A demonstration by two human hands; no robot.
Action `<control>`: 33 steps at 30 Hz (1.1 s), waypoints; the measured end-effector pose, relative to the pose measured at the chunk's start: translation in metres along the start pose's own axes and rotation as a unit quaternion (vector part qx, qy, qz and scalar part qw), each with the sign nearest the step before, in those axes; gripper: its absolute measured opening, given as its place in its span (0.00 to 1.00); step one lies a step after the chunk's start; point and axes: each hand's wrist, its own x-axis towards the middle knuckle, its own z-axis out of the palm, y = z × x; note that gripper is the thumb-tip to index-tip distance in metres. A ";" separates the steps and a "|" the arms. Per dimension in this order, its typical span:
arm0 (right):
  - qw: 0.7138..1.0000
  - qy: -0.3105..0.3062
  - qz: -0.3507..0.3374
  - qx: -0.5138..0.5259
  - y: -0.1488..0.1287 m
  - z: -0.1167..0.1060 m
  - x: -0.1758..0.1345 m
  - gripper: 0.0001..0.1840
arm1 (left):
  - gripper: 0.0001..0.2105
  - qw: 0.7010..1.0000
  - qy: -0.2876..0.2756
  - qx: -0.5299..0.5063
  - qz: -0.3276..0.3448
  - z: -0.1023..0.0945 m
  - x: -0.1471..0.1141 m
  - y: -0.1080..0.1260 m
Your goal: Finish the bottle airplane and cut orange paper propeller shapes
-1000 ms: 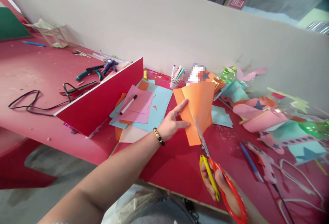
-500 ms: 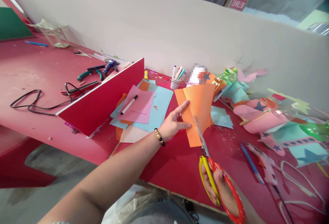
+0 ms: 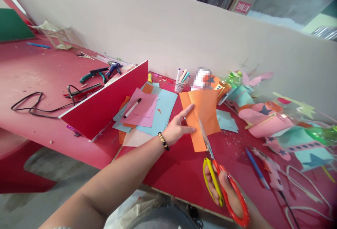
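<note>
An orange sheet of paper (image 3: 204, 108) is held up over the red table, with a cut running up into it from its near edge. My left hand (image 3: 177, 127) grips the left part of the sheet, index finger and thumb lying along its front. In my right hand (image 3: 223, 187) is a pair of scissors (image 3: 214, 176) with one yellow and one red handle. Their blades sit in the cut and look nearly closed. Left of the sheet, pink paper (image 3: 146, 106) and light blue paper (image 3: 165, 108) lie stacked with a marker (image 3: 132, 108) on top.
A red board (image 3: 110, 102) stands upright on the left. At the back is a cup of pens (image 3: 180, 86). Paper and bottle crafts (image 3: 268, 120) crowd the right side. Nearer lie a blue pen (image 3: 257, 169) and a pink glue gun (image 3: 272, 173) with its cord.
The right part of the orange sheet has flattened and swung outward to the right. The scissors stay in the cut, their handles slightly closer together. My left hand has hardly moved.
</note>
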 end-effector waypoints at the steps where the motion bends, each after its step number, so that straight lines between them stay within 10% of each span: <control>1: 1.000 0.001 0.001 0.005 -0.002 0.000 0.001 0.29 | 0.42 1.000 -0.003 0.003 -0.001 0.000 0.000 0.000; 33: 1.000 0.008 0.006 -0.018 -0.001 0.001 0.016 0.28 | 0.35 0.998 0.042 0.011 0.035 0.001 0.000 0.003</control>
